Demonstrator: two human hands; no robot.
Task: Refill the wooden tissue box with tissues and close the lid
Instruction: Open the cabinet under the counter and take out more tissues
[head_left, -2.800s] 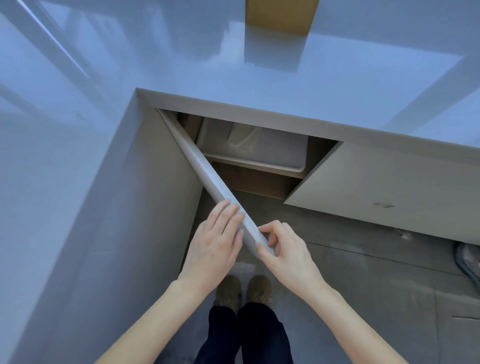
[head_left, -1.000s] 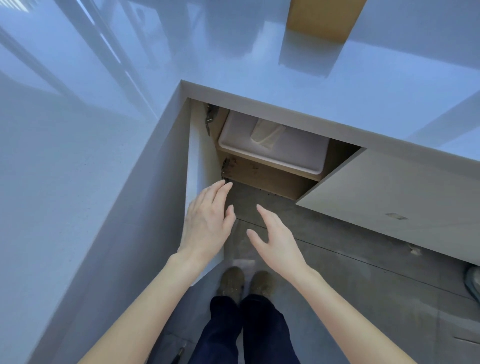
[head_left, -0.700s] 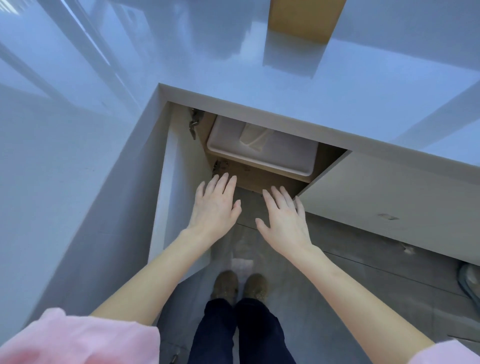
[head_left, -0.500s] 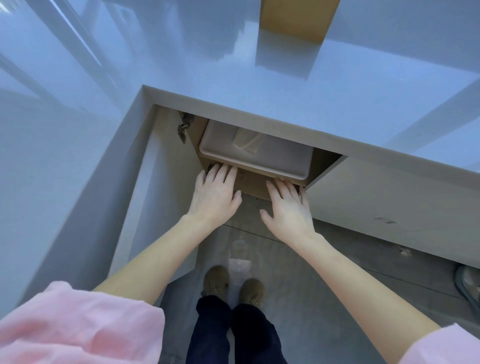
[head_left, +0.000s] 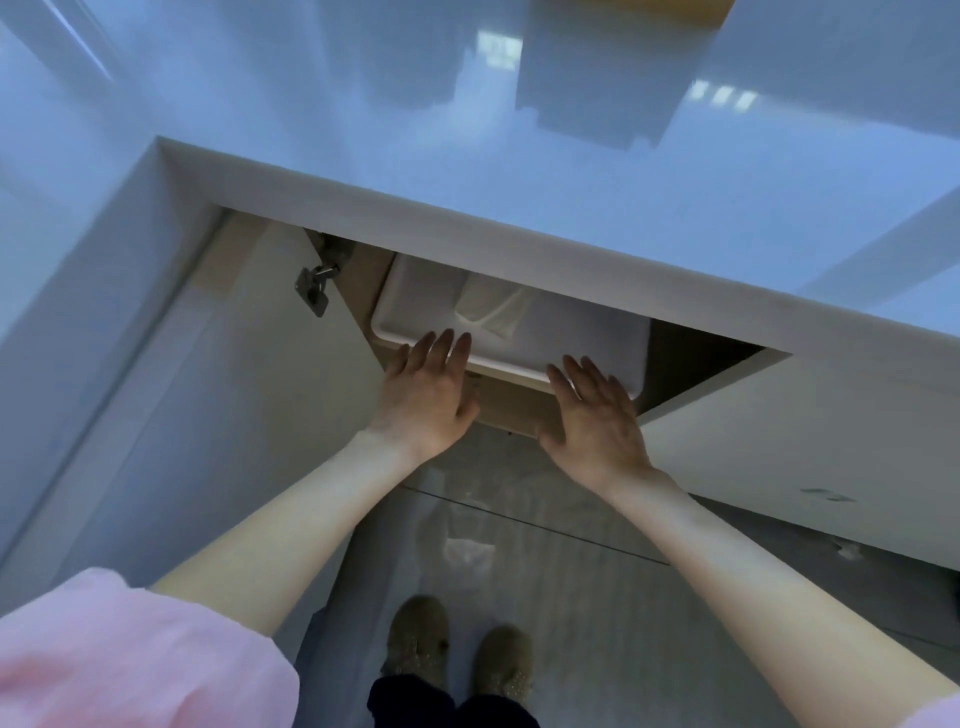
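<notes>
A white plastic bin (head_left: 582, 332) sits on a shelf inside the open cabinet under the counter. A pale tissue pack (head_left: 491, 312) lies in it, partly hidden by the counter edge. My left hand (head_left: 428, 395) reaches to the bin's front left rim, fingers spread and touching it. My right hand (head_left: 595, 415) is flat at the front right rim, fingers apart. Neither hand holds anything. A wooden tissue box (head_left: 628, 10) shows only as a sliver at the top edge, on the counter.
The glossy white counter (head_left: 519, 182) overhangs the cabinet. The left cabinet door (head_left: 218, 415) is swung wide open, with its hinge (head_left: 317, 288) exposed. A shut door (head_left: 805, 457) is on the right. My feet (head_left: 457, 660) stand on grey floor.
The left door swung fully open and both hands let go of it. Both hands then moved forward to the front rim of the white bin.
</notes>
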